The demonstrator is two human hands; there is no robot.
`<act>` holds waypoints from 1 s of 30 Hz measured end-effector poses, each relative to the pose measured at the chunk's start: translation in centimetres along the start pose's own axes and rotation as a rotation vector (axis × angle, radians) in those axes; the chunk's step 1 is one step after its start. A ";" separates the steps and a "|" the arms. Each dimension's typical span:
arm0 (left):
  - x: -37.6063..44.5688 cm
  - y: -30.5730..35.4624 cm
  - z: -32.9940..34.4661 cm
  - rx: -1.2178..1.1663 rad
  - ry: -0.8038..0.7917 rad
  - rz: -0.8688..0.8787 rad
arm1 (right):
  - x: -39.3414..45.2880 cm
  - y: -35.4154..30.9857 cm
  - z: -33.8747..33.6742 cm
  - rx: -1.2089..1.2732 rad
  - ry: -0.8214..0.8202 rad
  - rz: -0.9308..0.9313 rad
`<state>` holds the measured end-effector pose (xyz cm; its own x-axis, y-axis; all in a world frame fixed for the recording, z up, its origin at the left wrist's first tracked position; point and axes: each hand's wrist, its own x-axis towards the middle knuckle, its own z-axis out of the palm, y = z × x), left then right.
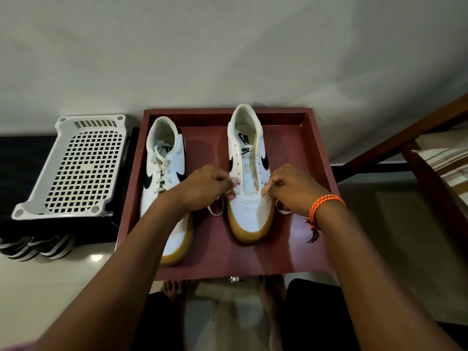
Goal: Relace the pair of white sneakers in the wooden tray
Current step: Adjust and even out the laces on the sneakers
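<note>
Two white sneakers with black swooshes and tan soles stand toes toward me in the reddish wooden tray. The left sneaker is laced. The right sneaker has mostly bare eyelets, and a white lace runs through its lowest holes, looping out on both sides. My left hand pinches the lace at the shoe's left lower eyelets. My right hand, with an orange thread bracelet at the wrist, pinches the other end at the right lower eyelets.
A white perforated plastic stool lies left of the tray on a dark surface, with striped slippers below it. A wooden bed frame and a striped cushion are at the right. My bare feet show under the tray's front edge.
</note>
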<state>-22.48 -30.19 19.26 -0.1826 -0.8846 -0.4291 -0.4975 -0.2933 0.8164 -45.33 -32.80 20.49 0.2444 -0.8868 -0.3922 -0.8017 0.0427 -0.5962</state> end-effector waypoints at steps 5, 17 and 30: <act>-4.2 2.7 0.6 -0.181 0.092 0.116 | -2.2 -1.9 -1.7 0.113 -0.010 -0.025; -15.7 12.8 1.1 -0.336 0.373 0.391 | -14.4 -9.3 -9.6 0.450 0.138 -0.236; -24.5 22.6 0.7 -0.372 0.538 0.539 | -24.5 -16.6 -16.3 0.631 0.207 -0.372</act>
<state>-29.87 -14.87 47.90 0.1606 -0.9620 0.2209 -0.1296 0.2013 0.9709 -46.89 -19.29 51.48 0.2808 -0.9597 0.0151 -0.2073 -0.0760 -0.9753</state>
